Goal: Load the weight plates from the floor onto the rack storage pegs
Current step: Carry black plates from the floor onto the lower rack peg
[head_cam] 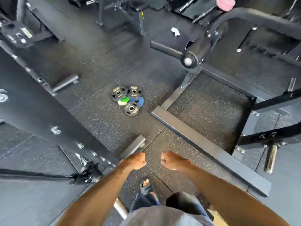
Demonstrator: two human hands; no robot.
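Both hands are curled into loose fists and hold nothing. The left hand (134, 161) and the right hand (172, 160) hang side by side with a small gap between them, low in the middle of the view.

At 12 o'clock from the hands, well apart from them, a small heap of weight plates (127, 100) lies on the floor. Three are black. A green plate (125, 100), a blue plate (139, 100) and a pale one are partly hidden under them.

The floor (101, 115) is dark rubber tile with light specks.

At 9 o'clock a big black rack (32, 103) is blurry and cut off by the edge. A bare peg (66, 83) sticks out of it at 10 o'clock. A black plate (17, 35) hangs at the far 10 o'clock corner.

At 3 o'clock lies a grey machine frame (210, 149). An open strip of floor runs between rack and frame up to the plates.
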